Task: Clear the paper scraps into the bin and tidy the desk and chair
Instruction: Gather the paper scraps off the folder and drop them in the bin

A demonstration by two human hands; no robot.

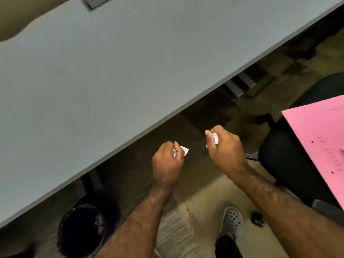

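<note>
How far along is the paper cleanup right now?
The visible desk is clear, and the bin holds some paper. Both hands, left and right, clutch scraps not yet dropped. The pink sheet on the chair remains.

Grey desk (111, 81), pink sheet (320, 138), black bin (81, 229), white scraps (185, 150).

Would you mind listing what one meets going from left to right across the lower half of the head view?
Black bin → left hand, closed on paper scraps → right hand, also closed on scraps → grey shoe → black chair → pink sheet.
</note>
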